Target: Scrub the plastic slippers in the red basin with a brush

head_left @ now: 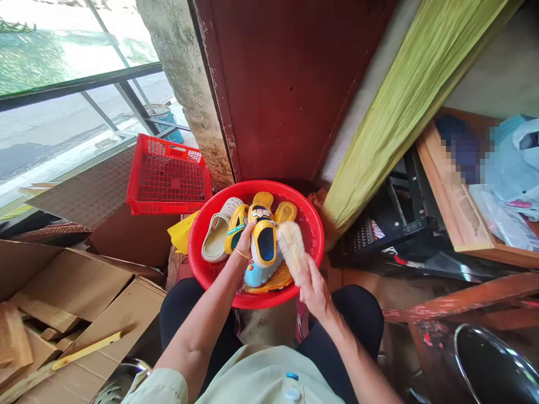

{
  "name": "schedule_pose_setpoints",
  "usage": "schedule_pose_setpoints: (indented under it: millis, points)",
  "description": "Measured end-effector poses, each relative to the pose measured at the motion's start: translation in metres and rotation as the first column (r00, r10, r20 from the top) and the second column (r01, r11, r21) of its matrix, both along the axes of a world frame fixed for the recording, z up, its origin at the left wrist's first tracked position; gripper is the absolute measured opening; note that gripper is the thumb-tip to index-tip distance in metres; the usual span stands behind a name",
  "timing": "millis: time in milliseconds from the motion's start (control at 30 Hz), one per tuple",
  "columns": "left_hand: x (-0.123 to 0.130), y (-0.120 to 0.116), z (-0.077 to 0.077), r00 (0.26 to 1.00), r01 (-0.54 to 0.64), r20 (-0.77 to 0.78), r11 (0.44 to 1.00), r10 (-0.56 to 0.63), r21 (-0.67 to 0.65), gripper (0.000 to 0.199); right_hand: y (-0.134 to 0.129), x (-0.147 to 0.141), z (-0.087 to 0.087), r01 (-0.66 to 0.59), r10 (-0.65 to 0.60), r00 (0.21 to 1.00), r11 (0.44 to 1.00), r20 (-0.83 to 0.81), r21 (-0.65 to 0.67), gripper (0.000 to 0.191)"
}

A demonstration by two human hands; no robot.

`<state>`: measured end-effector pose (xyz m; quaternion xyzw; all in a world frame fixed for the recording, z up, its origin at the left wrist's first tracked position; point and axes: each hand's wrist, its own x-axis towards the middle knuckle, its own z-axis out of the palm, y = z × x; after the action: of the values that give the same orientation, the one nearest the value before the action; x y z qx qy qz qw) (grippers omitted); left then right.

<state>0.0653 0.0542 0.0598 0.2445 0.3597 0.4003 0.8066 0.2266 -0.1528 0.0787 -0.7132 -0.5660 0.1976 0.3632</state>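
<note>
A red plastic basin sits on the floor between my knees, holding several children's slippers. My left hand, with a gold bangle at the wrist, grips a yellow and white cartoon slipper upright over the basin. My right hand holds a scrubbing brush with pale bristles, pressed against that slipper's side. Below them lie a light blue slipper and an orange-yellow sole. A cream slide and a yellow slipper lean at the basin's left.
A red plastic crate stands behind the basin on the left, before a window. Left of me is an open cardboard box with wood pieces. A green cloth hangs on the right, beyond dark shelving; a dark metal pot sits bottom right.
</note>
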Motion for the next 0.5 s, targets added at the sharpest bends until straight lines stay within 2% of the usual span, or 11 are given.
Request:
schedule_pose_setpoints:
  millis: [100, 167, 233, 300, 400, 500]
  points:
    - [0.005, -0.001, 0.004, 0.998, -0.003, 0.056, 0.999, 0.006, -0.045, 0.064, -0.027, -0.022, -0.004, -0.116, 0.140, 0.962, 0.987, 0.236, -0.111, 0.059]
    - [0.014, -0.009, 0.005, 0.996, 0.060, 0.071, 0.997, -0.056, -0.043, 0.066, -0.021, -0.030, 0.002, -0.109, 0.210, 0.867, 0.965, 0.452, -0.239, 0.064]
    - [0.023, -0.019, 0.004, 0.995, 0.095, 0.026, 0.996, -0.095, 0.002, 0.063, 0.000, -0.034, 0.013, -0.040, 0.250, 0.763, 0.939, 0.596, -0.343, 0.071]
    - [0.029, -0.026, 0.001, 0.996, 0.050, -0.078, 0.995, -0.044, 0.088, 0.053, 0.028, -0.037, 0.027, 0.013, 0.253, 0.728, 0.924, 0.637, -0.382, 0.067]
    - [0.028, -0.023, -0.006, 0.979, -0.002, -0.200, 0.980, 0.042, 0.200, 0.052, 0.061, -0.041, 0.043, 0.017, 0.260, 0.747, 0.913, 0.612, -0.408, 0.049]
    - [0.023, -0.005, -0.008, 0.960, 0.044, -0.276, 0.954, 0.041, 0.296, 0.056, 0.062, -0.048, 0.047, -0.019, 0.272, 0.766, 0.915, 0.582, -0.403, 0.046]
